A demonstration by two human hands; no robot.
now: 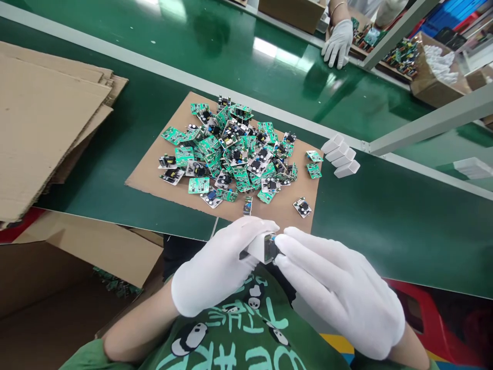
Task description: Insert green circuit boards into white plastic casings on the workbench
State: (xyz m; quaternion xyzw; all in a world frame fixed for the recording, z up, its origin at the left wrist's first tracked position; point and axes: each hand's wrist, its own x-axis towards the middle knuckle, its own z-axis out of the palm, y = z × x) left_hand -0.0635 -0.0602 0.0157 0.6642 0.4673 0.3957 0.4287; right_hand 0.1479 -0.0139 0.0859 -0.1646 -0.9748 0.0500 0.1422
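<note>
Both gloved hands, left hand (219,264) and right hand (339,293), pinch one white housing (262,246) at lower centre; four finished housings (341,155) sit right, board pile (234,149) remains.

Green bench (385,216) fills the frame; cardboard sheet (154,174) centre, white housings (341,155) right, stacked cardboard (46,123) left.

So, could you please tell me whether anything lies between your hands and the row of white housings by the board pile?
From the hands, which hold one white housing, the cardboard sheet with its board pile lies partly between; the row of housings sits just right of it.
</note>
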